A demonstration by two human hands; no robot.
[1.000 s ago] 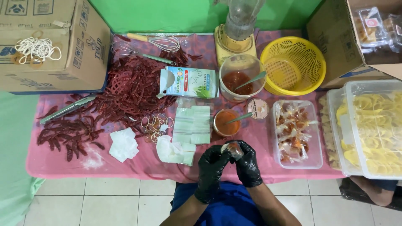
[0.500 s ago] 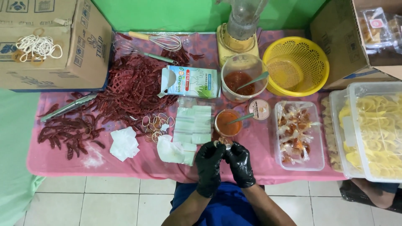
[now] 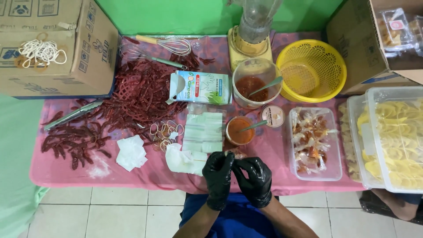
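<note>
Left hand (image 3: 218, 176) and right hand (image 3: 253, 180) (glossy black gloves) pinch a crinkly sachet (image 3: 230, 154).

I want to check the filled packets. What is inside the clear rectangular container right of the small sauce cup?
The clear container holds many small tied plastic packets with reddish-orange sauce, piled loosely. The lower packets and the container's bottom are mostly covered by those on top.

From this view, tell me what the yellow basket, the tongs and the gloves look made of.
Yellow basket: likely plastic, moulded glossy mesh.
Tongs: apparently metal, thin silvery shiny arms.
Gloves on the left hand and right hand: probably nitrile or latex, black, thin, wrinkled, slight sheen.
</note>
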